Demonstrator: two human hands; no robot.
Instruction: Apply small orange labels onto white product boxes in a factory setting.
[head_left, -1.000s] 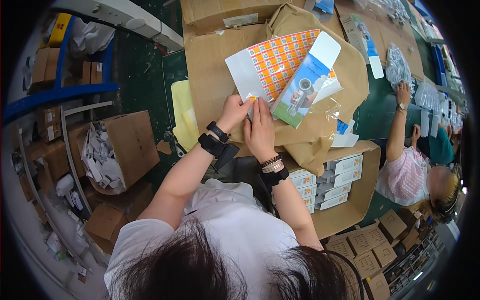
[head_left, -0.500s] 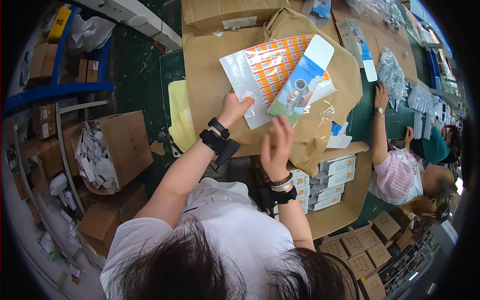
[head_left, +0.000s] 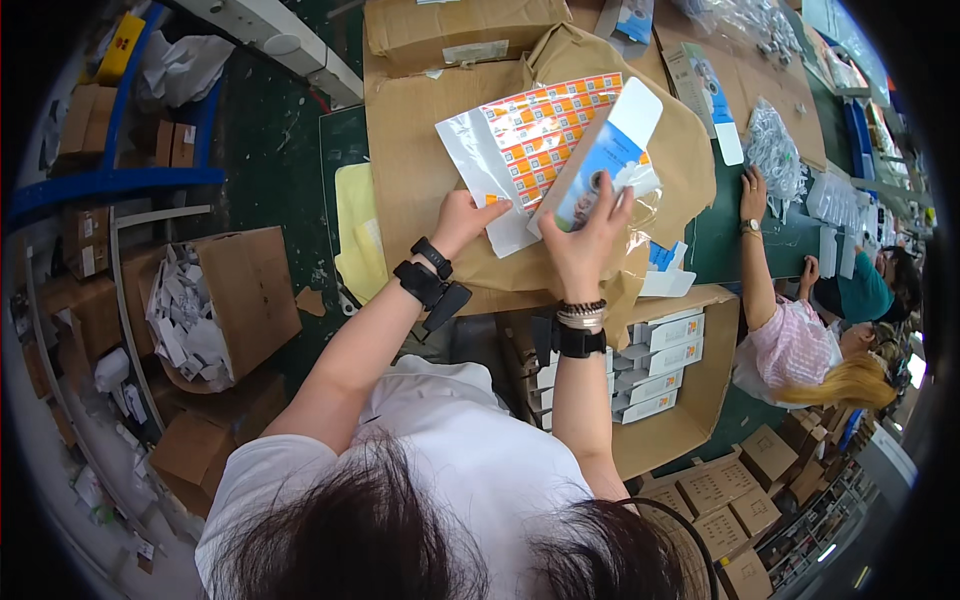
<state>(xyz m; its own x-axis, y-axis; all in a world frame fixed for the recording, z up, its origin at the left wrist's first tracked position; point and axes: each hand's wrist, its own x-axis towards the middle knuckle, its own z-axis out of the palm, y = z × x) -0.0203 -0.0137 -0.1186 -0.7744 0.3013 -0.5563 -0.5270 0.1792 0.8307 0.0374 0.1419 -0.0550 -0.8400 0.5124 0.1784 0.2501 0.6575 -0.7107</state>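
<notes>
My right hand (head_left: 590,235) is around the lower end of a blue and white carton (head_left: 612,145), with its thumb at the left edge and its fingers over the printed face. The carton's top flap stands open, and it lies tilted across a sheet of orange stickers (head_left: 540,135). At the sheet's lower left corner, my left hand (head_left: 468,220) is closed in a pinch. A small orange sticker (head_left: 492,200) shows at its thumb tip. Brown wrapping paper (head_left: 680,190) lies under the sheet.
An open cardboard box (head_left: 712,390) with several white cartons stands by my right forearm. Another printed carton (head_left: 703,90) lies at the right, near bagged parts (head_left: 775,150). A co-worker's hand (head_left: 753,195) rests there. A yellow cloth (head_left: 358,230) lies at the left.
My right hand has moved up and right onto the carton. The carton has tilted, showing more of its white side. My left hand has stayed almost in place.
</notes>
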